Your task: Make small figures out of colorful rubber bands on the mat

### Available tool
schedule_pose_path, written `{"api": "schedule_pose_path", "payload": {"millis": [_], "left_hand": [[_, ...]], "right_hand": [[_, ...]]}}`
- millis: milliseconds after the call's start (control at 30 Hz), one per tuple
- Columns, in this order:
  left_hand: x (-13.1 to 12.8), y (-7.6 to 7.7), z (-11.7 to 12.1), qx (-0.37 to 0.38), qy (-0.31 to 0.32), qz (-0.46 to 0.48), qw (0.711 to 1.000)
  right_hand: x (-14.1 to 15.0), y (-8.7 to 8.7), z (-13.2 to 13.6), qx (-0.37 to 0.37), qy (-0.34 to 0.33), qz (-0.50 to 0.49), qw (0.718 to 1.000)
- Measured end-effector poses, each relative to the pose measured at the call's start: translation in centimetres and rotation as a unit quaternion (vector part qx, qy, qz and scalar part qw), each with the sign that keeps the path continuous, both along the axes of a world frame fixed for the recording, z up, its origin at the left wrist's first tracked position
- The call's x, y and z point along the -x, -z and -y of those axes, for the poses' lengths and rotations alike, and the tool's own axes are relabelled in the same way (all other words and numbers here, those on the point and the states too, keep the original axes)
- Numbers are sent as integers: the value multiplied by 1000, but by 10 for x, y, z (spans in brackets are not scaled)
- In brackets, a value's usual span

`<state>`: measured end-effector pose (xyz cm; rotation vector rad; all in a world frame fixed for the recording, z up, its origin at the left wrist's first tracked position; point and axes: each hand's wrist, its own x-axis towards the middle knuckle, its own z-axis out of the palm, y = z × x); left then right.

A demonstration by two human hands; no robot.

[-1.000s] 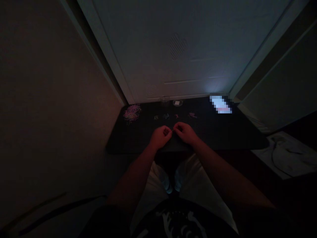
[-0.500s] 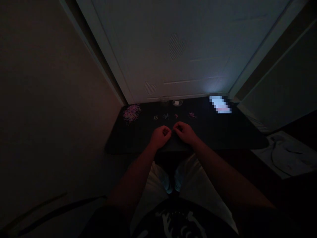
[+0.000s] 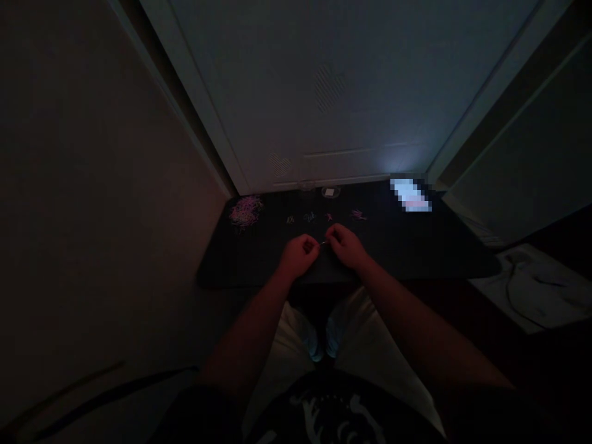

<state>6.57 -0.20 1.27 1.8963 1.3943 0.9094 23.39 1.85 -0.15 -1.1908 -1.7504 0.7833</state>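
The scene is very dark. My left hand (image 3: 300, 254) and my right hand (image 3: 343, 243) meet over a dark table (image 3: 416, 253), both curled with fingertips pinched toward each other. A tiny pale thing (image 3: 323, 243) shows between the fingertips; I cannot make out what it is. Beyond the hands lies a row of small coloured pieces (image 3: 311, 217). A heap of pink and yellow loops (image 3: 246, 210) sits at the table's far left corner.
A lit screen (image 3: 411, 194) glows at the table's far right. A small clear dish (image 3: 330, 192) and a cup (image 3: 306, 185) stand by the white door (image 3: 333, 92). A wall rises at left. Pale cloth (image 3: 531, 287) lies on the floor at right.
The hands stay together; my right hand has shifted slightly up and away, and the pale thing between the fingertips shows a little more.
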Motion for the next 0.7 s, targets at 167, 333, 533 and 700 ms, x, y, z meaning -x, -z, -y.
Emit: {"api": "schedule_pose_path", "payload": {"millis": [167,333,533,700], "left_hand": [[-1,-1,0,-4,-33,20,999],[10,-1,-16,-26,-184,21,982],[38,-3,-58,-37,-278,-58,958],[45,-2,-76,-5,-266,-135,955]], "right_hand": [[-2,6,-5,23,28,-72,997],[-2,5,-6,42,18,-78,996],[-1,2,-6,50,17,-77,996],[-2,4,-7,54,22,-77,995]]}}
